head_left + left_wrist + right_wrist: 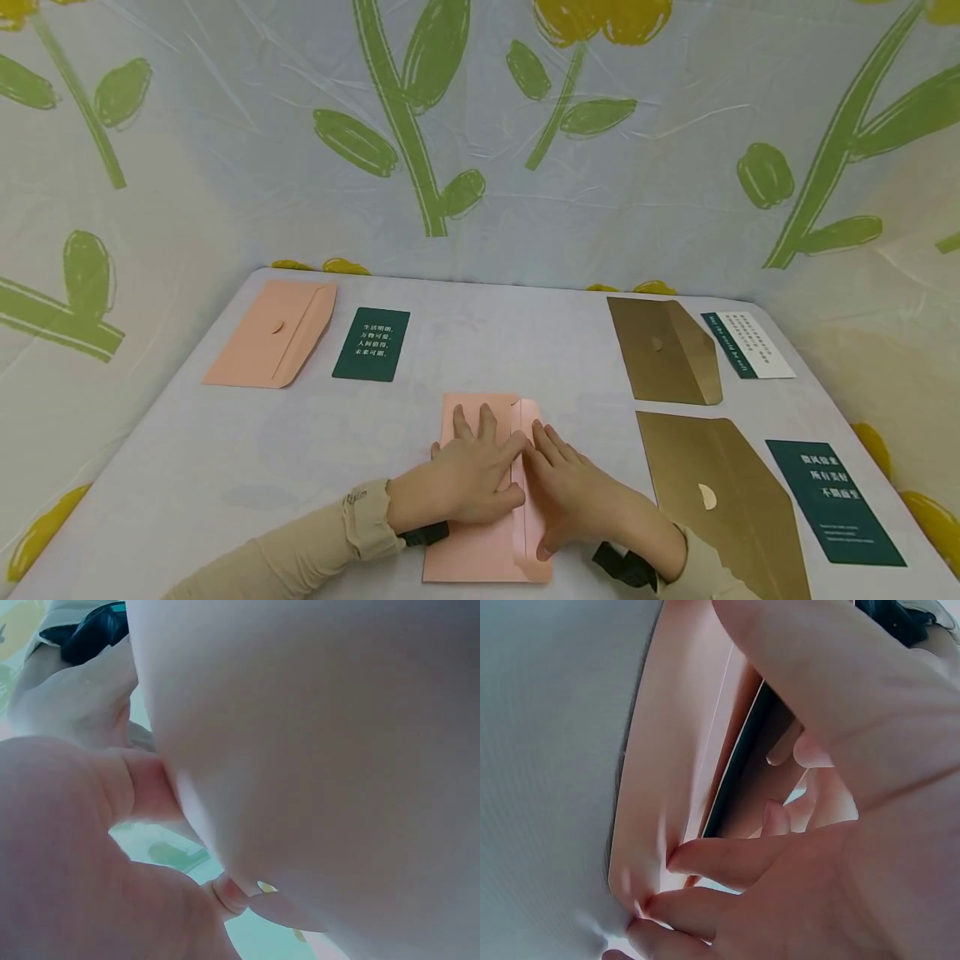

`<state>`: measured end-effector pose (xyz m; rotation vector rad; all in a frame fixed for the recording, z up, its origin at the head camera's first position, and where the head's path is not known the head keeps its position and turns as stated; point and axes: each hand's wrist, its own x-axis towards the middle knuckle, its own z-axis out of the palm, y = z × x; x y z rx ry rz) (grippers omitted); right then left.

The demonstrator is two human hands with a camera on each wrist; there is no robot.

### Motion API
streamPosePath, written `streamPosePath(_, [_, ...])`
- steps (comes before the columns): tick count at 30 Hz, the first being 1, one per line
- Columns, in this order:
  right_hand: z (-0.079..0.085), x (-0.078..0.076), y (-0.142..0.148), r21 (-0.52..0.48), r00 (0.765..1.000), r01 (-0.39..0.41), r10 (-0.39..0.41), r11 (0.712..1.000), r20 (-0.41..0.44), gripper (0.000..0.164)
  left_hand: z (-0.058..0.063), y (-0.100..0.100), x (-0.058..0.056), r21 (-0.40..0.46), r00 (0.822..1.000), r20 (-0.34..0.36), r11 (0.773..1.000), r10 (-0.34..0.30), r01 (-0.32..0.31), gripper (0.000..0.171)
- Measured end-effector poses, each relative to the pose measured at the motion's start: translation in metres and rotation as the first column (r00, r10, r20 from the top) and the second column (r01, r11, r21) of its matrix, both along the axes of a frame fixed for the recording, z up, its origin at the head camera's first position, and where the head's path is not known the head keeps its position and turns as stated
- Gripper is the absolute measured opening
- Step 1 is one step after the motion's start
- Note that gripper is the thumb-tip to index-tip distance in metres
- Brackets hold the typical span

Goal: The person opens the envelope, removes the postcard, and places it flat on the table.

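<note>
A pink envelope (468,554) lies upright in front of me, its flap (531,533) on the right side. My left hand (468,475) rests spread on the envelope's body, index finger and thumb reaching toward the flap. On the flap lies my right hand (577,496), its fingers extended and fingertips touching it, thumb lower down. In the right wrist view, the edge of a dark green card (739,757) shows within the opening beside the flap (682,727). The pink envelope (315,750) fills much of the left wrist view, hiding part of the left hand (97,847).
At the back left are another pink envelope (262,337) and a green card (371,346). On the right lie a gold envelope (652,350), a white-and-green card (750,346), a larger gold envelope (720,483) and another green card (836,504). A flowered sheet (255,108) hangs around the table.
</note>
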<state>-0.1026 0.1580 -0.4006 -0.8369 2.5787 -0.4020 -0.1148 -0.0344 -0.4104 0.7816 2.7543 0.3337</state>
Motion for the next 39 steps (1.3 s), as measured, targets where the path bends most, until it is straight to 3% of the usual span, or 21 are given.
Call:
streamPosePath(6, [-0.001, -0.001, 0.0, -0.001, 1.0, -0.024, 0.024, 1.0, -0.007, 0.124, 0.003, -0.001, 0.0, -0.002, 1.0, 0.007, 1.0, -0.012, 0.012, 0.054])
streamPosePath(13, [-0.003, 0.0, 0.002, -0.001, 1.0, -0.022, 0.022, 1.0, 0.008, 0.107, 0.004, -0.001, -0.002, -0.006, 1.0, 0.01, 1.0, -0.019, 0.019, 0.044])
streamPosePath(23, [-0.001, -0.001, 0.003, 0.008, 0.997, -0.045, 0.045, 0.999, -0.055, 0.099, 0.0, -0.001, -0.001, -0.034, 1.0, -0.003, 0.999, -0.015, 0.015, 0.041])
streamPosePath(30, [0.0, -0.005, 0.005, 0.002, 0.999, -0.03, 0.03, 1.0, -0.037, 0.089, -0.002, -0.001, -0.001, -0.038, 1.0, 0.006, 0.999, -0.017, 0.018, 0.037])
streamPosePath(39, [0.002, -0.011, 0.009, -0.036, 0.998, -0.057, 0.057, 0.998, -0.016, 0.071, 0.001, -0.003, -0.002, -0.094, 0.999, -0.007, 0.994, -0.05, 0.049, 0.062])
